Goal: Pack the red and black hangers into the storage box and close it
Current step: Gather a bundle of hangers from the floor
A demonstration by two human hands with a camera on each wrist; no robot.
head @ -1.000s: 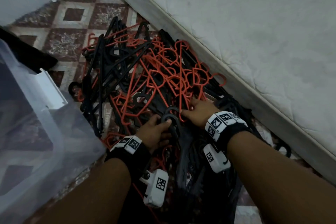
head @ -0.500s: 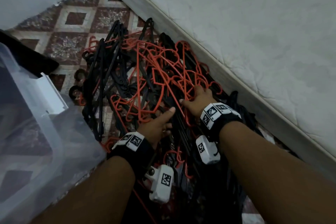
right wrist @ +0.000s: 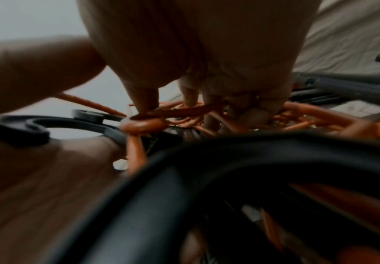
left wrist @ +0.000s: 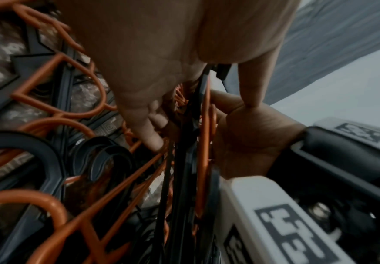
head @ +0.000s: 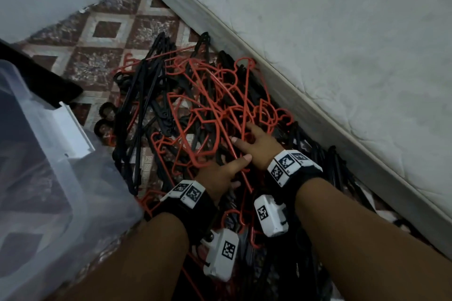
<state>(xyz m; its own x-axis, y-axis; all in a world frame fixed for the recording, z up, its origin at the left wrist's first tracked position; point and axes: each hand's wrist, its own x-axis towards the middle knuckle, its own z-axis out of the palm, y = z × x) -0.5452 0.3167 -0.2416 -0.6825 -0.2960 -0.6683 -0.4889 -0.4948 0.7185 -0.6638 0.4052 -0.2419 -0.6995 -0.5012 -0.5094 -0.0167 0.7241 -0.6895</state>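
red and black hangers (head: 195, 115) are lying tangled beside the storage box (head: 49, 154). left hand (head: 217, 173) and right hand (head: 259, 144) are both clutching bundles; interlocked hooks are likely dragging extras out.

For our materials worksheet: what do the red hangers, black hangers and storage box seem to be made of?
Red hangers: thin glossy rods, probably plastic or coated wire. Black hangers: flat, matte moulded plastic. Storage box: translucent, frosted plastic; the floor shows through.

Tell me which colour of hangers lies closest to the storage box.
The black hangers: they run along the pile's left edge beside the storage box, while the red hangers sit nearer the mattress.
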